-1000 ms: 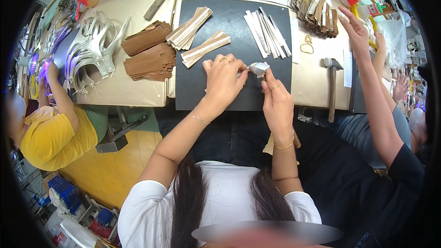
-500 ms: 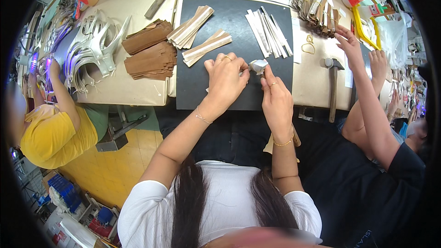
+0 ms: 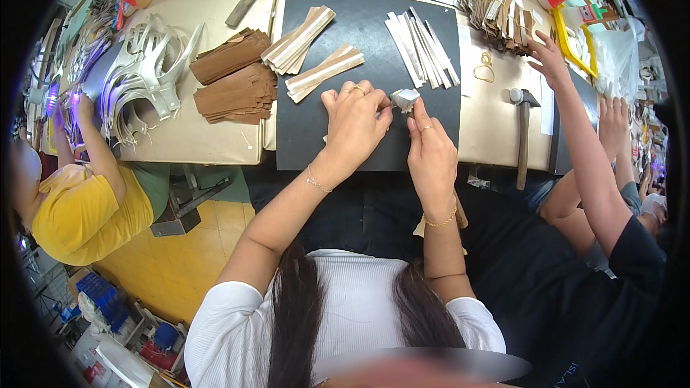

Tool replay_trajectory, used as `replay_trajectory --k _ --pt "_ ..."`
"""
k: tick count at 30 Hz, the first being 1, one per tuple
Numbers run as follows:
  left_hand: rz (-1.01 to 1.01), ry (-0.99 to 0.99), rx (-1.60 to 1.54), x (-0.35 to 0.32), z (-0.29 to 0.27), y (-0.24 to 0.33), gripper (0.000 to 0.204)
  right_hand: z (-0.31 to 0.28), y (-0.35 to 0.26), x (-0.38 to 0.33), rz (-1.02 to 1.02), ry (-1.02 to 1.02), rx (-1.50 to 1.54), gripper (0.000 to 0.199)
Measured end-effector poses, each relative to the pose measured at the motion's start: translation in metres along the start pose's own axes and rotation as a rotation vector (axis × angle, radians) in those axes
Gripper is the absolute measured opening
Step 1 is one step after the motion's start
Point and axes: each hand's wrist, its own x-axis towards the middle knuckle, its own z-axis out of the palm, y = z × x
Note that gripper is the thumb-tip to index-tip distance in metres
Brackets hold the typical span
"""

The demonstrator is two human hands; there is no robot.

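Over the black work mat [image 3: 309, 151], my left hand [image 3: 356, 126] is closed in a pinch, fingertips together; what it pinches is hidden. My right hand [image 3: 433, 158] grips a hammer [image 3: 405, 99], index finger stretched along toward its grey metal head. The hammer's wooden handle shows again beside my right wrist. The hammer head is right beside my left fingertips. Beyond my left hand lie brown-and-white leather strips [image 3: 327, 72] in two fanned piles. Narrow white strips [image 3: 420, 47] are spread at the mat's far right.
Brown leather pieces [image 3: 233, 93] are stacked left of the mat, beside white curved straps [image 3: 154, 65]. Other hammers lie at the back left [image 3: 251, 0] and right [image 3: 522, 129]. Bundled strips [image 3: 503, 18] are at the back right. A co-worker's hand [image 3: 550, 61] reaches in there; another person in yellow sits left.
My hands and the hammer stay in nearly the same place. The co-worker's hand on the right has opened and drawn slightly away from the bundled strips.
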Motion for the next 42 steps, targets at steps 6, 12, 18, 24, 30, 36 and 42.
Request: replay_trajectory --k 6,12,18,24,30,36,42 --pt "0.019 0.023 -0.004 -0.001 0.001 0.0 0.006 -0.008 -0.002 0.005 -0.031 0.03 0.07 0.046" --pt "0.01 0.019 -0.001 -0.001 0.001 0.001 0.007 -0.018 -0.006 -0.006 0.001 0.039 0.104 0.047" --pt "0.01 0.004 0.014 0.0 0.0 0.0 0.007 -0.012 -0.004 -0.001 0.004 0.037 0.081 0.047" --pt "0.04 0.028 0.038 -0.002 -0.001 0.0 0.008 -0.006 -0.007 -0.004 0.025 -0.055 -0.01 0.047" --pt "0.048 0.033 0.011 -0.013 -0.012 -0.007 0.011 -0.003 -0.006 -0.003 0.022 -0.073 -0.064 0.046" --pt "-0.046 0.001 -0.031 -0.009 -0.01 -0.004 0.007 -0.006 -0.004 0.001 0.019 -0.081 -0.051 0.045" --pt "-0.046 0.008 -0.003 -0.007 -0.008 -0.001 0.007 -0.015 -0.004 -0.001 -0.015 0.043 0.105 0.043"
